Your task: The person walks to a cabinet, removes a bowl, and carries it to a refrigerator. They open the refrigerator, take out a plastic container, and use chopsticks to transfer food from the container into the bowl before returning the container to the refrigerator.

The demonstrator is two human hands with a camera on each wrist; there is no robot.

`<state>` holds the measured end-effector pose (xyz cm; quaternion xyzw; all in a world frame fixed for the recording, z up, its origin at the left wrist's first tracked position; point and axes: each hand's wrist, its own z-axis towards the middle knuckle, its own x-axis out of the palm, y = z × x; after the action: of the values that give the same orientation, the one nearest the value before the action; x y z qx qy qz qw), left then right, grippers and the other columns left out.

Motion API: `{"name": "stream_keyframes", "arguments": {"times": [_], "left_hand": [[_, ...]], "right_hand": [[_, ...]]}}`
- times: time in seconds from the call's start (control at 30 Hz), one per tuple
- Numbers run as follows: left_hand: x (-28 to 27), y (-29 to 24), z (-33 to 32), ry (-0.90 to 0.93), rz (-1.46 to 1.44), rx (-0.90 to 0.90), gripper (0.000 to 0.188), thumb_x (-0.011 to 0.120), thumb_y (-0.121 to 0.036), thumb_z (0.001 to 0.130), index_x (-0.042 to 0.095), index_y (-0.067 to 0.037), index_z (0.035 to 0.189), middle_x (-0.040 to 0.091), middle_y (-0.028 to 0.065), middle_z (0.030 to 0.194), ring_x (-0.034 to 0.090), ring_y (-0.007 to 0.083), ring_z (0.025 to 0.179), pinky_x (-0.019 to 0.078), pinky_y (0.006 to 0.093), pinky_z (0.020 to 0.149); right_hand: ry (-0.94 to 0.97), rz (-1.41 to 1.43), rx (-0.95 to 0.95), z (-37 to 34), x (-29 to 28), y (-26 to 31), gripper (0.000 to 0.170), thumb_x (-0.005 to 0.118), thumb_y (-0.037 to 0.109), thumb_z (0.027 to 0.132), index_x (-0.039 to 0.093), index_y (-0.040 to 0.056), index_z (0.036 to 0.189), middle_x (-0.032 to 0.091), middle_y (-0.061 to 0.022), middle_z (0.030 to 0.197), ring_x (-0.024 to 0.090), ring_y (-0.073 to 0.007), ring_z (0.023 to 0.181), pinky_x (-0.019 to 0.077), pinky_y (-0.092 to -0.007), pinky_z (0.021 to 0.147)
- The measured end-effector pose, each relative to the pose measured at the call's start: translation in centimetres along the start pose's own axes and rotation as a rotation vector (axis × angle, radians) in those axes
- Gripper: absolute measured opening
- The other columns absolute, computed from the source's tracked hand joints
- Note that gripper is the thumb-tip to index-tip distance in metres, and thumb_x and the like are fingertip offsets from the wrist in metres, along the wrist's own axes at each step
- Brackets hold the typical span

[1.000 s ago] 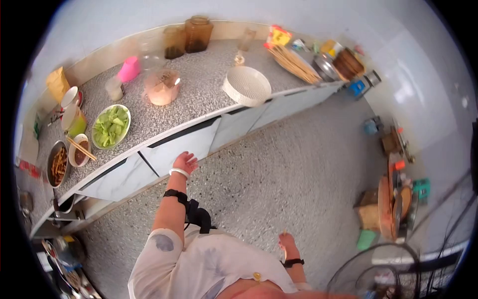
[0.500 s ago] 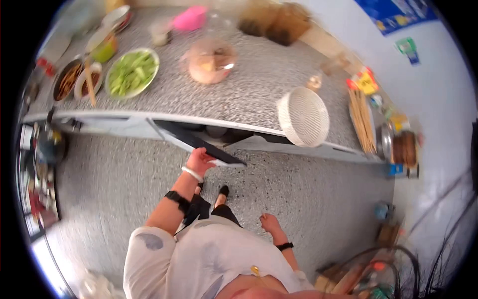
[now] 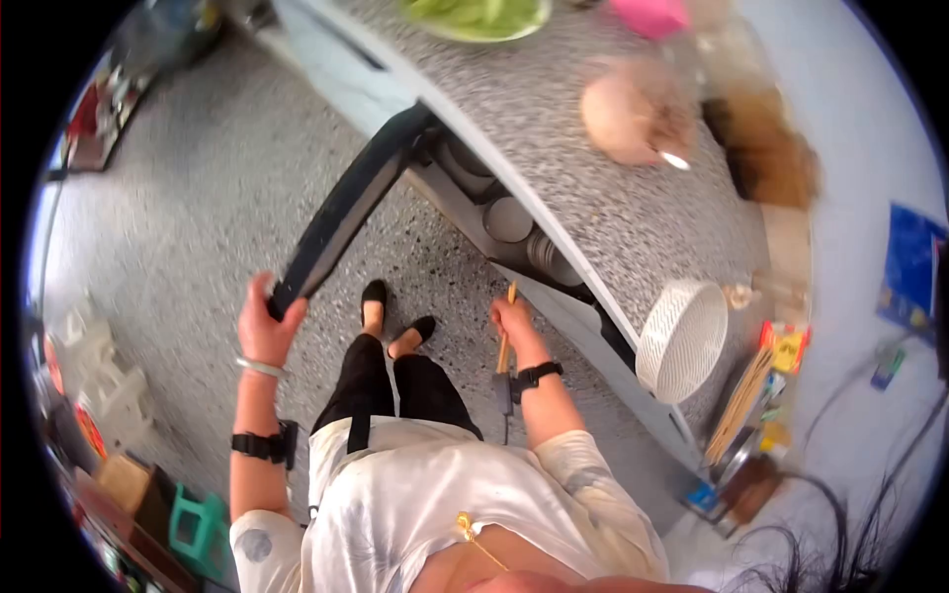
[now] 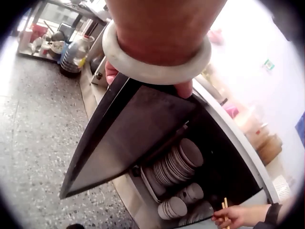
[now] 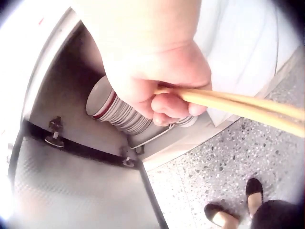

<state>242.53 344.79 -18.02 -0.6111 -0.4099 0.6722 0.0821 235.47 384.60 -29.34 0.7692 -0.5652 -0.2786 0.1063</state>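
Observation:
My left hand [image 3: 267,321] grips the free edge of a cabinet door [image 3: 341,208], thumb on one side and fingers on the other. The door stands swung wide out from under the counter. Inside the cabinet, a row of stacked plates [image 4: 174,164] stands on edge, with several small bowls [image 4: 172,208] beside it. My right hand [image 5: 162,81] is closed around a pair of wooden chopsticks [image 5: 248,107], which stick out past the fist. That hand hovers in front of the cabinet opening, overlapping the plates in the right wrist view.
Above the cabinet runs a speckled counter [image 3: 554,109] bearing a white woven basket [image 3: 682,341], a pinkish container [image 3: 638,109] and a plate of green leaves [image 3: 474,15]. A green stool [image 3: 198,534] stands at the lower left. My black shoes [image 3: 375,293] are on the floor between door and cabinet.
My left hand went from free, to pulling the door partly out, to holding it wide open. The right hand came forward to the cabinet with the chopsticks. The head view has turned.

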Motion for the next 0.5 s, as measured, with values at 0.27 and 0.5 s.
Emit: {"name": "stream_keyframes", "arguments": {"times": [0.27, 0.5], "left_hand": [[-2.5, 2.0, 4.5, 0.034, -0.042, 0.021, 0.071, 0.076, -0.018, 0.06, 0.045, -0.007, 0.123, 0.045, 0.0024, 0.07, 0.044, 0.0126, 0.062, 0.0405, 0.0254, 0.057], [-2.7, 3.3, 5.4, 0.079, 0.119, 0.084, 0.095, 0.071, -0.057, 0.056, 0.043, 0.006, 0.121, 0.054, 0.0055, 0.082, 0.046, 0.0124, 0.066, 0.0406, 0.0244, 0.06]], "right_hand": [[-0.165, 0.56, 0.201, 15.4, 0.9, 3.4, 0.011, 0.053, 0.015, 0.078, 0.047, 0.0085, 0.071, 0.044, -0.0017, 0.053, 0.032, -0.0122, 0.034, 0.027, -0.0262, 0.034], [-0.442, 0.547, -0.005, 30.6, -6.0, 3.2, 0.009, 0.051, 0.015, 0.08, 0.049, 0.0131, 0.089, 0.052, -0.003, 0.065, 0.036, -0.0107, 0.04, 0.0273, -0.0246, 0.038]]}}
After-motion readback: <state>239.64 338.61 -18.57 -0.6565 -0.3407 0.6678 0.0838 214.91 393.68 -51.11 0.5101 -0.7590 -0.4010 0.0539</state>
